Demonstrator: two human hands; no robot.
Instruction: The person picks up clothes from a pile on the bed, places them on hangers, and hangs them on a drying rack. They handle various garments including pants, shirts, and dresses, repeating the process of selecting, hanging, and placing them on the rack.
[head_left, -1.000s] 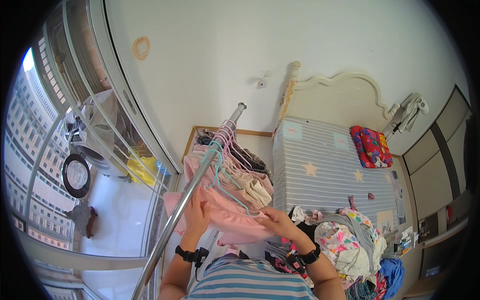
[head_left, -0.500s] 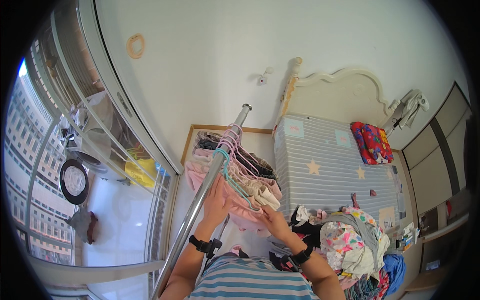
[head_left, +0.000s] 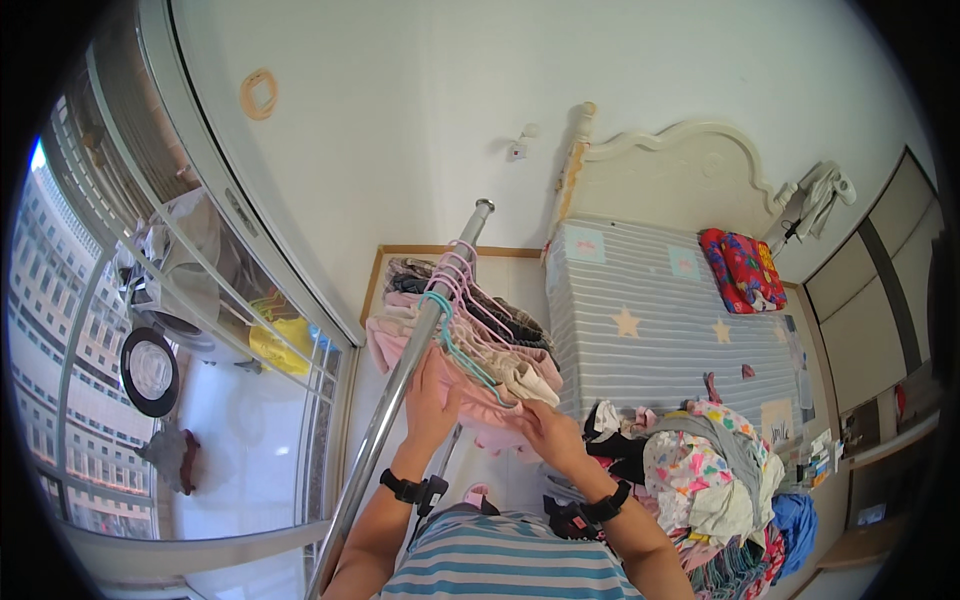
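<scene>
A pink garment (head_left: 478, 402) hangs on a teal hanger (head_left: 462, 352) hooked over a slanting metal rail (head_left: 388, 428). My left hand (head_left: 430, 402) is at the garment's left side beside the rail, closed on the cloth, its fingertips partly lost in the folds. With thumb and fingers, my right hand (head_left: 550, 432) pinches the garment's edge by the right end of the hanger. Several pink hangers (head_left: 458, 262) stand behind the teal one, carrying pale and dark clothes (head_left: 520, 328). The cloth's underside is hidden.
Right of the rail stands a bed (head_left: 650, 350) with a striped sheet, a red patterned folded bundle (head_left: 742, 272) and a large clothes heap (head_left: 700, 470) at its near end. A glazed sliding door (head_left: 250, 270) lies left. Beyond it are a washing machine (head_left: 180, 325) and yellow bag (head_left: 282, 345).
The view has shifted slightly. My right hand has moved a little along the pink garment's edge, and both hands remain on the cloth.
</scene>
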